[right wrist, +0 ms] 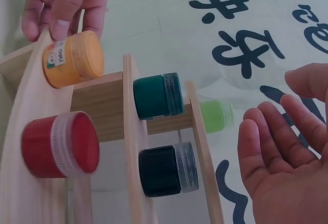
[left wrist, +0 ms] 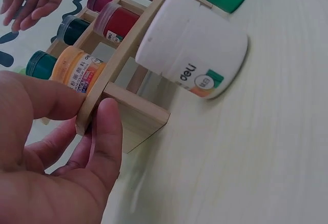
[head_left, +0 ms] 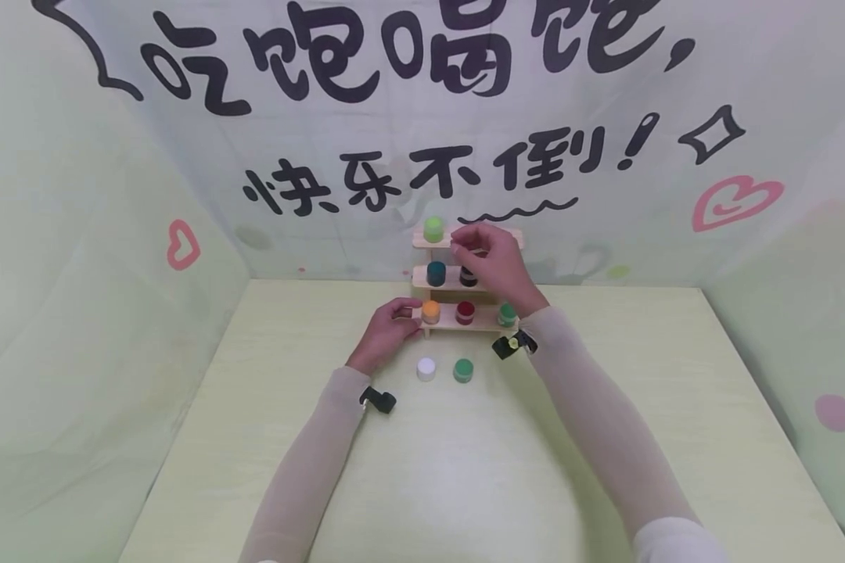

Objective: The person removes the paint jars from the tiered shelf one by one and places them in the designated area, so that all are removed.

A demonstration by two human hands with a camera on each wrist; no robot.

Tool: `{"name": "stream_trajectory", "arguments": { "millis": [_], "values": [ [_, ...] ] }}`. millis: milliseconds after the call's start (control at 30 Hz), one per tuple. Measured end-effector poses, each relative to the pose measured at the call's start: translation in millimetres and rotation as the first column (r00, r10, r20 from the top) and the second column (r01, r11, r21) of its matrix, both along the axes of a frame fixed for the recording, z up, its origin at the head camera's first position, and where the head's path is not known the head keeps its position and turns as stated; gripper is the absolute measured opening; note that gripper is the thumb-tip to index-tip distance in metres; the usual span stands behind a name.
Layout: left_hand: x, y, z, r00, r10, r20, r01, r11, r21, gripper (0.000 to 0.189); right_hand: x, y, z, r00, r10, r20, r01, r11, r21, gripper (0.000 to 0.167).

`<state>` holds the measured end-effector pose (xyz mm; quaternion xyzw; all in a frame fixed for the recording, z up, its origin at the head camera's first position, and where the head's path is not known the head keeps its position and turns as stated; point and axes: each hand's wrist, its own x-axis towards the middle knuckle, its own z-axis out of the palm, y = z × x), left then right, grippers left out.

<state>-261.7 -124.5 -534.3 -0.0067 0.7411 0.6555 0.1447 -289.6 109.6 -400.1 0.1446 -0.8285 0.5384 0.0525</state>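
Observation:
A three-tier wooden rack (head_left: pixel 447 323) holds small paint jars. My left hand (head_left: pixel 387 335) pinches the left end of its bottom shelf, thumb and fingers on the wood beside the orange paint jar (left wrist: pixel 77 70). Over the rack's upper tiers, my right hand (head_left: pixel 496 262) has its fingers loosely bent with nothing in them, as the right wrist view shows. Nearest to it are the light green jar (right wrist: pixel 215 115) on the top shelf and a dark jar (right wrist: pixel 161 171) on the middle one. A teal jar (right wrist: pixel 156 96) stands beside the dark one.
On the bottom shelf are also a red jar (head_left: pixel 465 313) and a green jar (head_left: pixel 508 315). A white jar (head_left: pixel 426 369) and another green jar (head_left: pixel 463 370) stand on the table (head_left: pixel 422 485) before the rack. Behind it hangs a printed cloth (head_left: pixel 366 141).

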Motion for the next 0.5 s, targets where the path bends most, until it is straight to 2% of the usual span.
{"name": "stream_trajectory", "arguments": {
  "millis": [133,267,500],
  "values": [
    [1.0,-0.1,0.2,1.0,-0.006,-0.011,0.006,1.0,0.0,0.038,-12.5,-5.5,2.8,1.0,-0.025,0.005,0.025,1.0,0.006,0.026],
    [2.5,-1.8,1.8,1.0,-0.011,-0.028,0.01,0.999,-0.045,0.038,-26.6,-11.7,5.7,0.999,-0.05,0.001,0.05,0.998,0.024,0.029],
    [2.2,-2.3,3.3,0.999,-0.022,-0.029,0.02,0.997,-0.078,0.038,-45.0,-21.9,12.4,0.998,-0.05,0.035,0.048,0.997,0.065,0.036]
  ]
}}
